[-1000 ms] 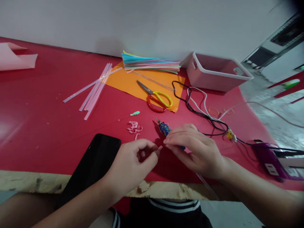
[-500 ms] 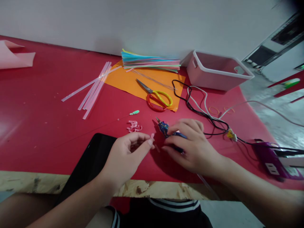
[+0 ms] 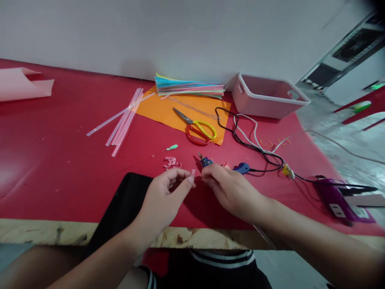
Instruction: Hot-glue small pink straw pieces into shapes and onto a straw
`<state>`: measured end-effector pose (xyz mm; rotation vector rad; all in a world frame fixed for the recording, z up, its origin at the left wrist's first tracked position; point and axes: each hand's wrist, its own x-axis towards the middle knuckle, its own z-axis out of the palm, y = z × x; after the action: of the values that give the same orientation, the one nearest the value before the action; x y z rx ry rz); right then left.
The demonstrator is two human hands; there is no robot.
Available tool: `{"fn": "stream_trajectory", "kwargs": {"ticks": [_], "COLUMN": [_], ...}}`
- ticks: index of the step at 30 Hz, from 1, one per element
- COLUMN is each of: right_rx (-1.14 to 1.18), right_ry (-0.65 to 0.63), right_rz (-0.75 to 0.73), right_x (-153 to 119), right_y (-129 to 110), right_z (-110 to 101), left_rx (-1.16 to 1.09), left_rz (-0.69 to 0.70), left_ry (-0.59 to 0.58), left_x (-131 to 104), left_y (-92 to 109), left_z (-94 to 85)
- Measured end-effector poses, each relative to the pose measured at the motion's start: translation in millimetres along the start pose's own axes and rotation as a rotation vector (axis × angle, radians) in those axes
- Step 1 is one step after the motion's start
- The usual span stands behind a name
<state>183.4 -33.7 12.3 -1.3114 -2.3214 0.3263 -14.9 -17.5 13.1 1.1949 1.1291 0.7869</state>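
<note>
The pink piece (image 3: 193,172) is pinched between thumb and closed fingers of the left hand (image 3: 170,192), its long axis pointed away from the body, over the table (image 3: 66,176). The right hand (image 3: 230,188) is held palm down, fingers bent, by the glue gun (image 3: 206,161); whether anything is gripped cannot be told. The nozzle is pointed away and leftward.

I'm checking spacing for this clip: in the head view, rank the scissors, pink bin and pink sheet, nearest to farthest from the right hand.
From the right hand:
1. Scissors, just beyond it
2. Pink bin, back right
3. Pink sheet, far left
</note>
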Motion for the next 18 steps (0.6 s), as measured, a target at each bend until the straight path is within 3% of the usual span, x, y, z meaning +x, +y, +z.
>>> {"fn": "stream_trajectory", "kwargs": {"ticks": [4, 12, 14, 15, 18], "right_rx": [0.136, 0.223, 0.186, 0.086, -0.062], "right_ry": [0.119, 0.159, 0.223, 0.336, 0.586], "right_rz": [-0.042, -0.094, -0.078, -0.032, 0.1], "right_x": [7.1, 22.0, 38.9, 50.8, 91.9], "right_y": [2.4, -2.3, 15.8, 31.0, 92.9], "right_z": [-11.6, -11.7, -16.6, -23.4, -62.9], "left_rx": [0.049, 0.036, -0.044, -0.072, -0.147], "left_rz": [0.028, 0.009, -0.049, -0.08, -0.127], "left_ry": [-0.005, -0.034, -0.007, 0.023, 0.031], "left_x": [-0.7, -0.6, 0.6, 1.3, 3.8], "left_y": [-1.8, -2.1, -1.6, -1.9, -4.8], "left_z": [0.8, 3.7, 3.0, 2.4, 0.3]}}
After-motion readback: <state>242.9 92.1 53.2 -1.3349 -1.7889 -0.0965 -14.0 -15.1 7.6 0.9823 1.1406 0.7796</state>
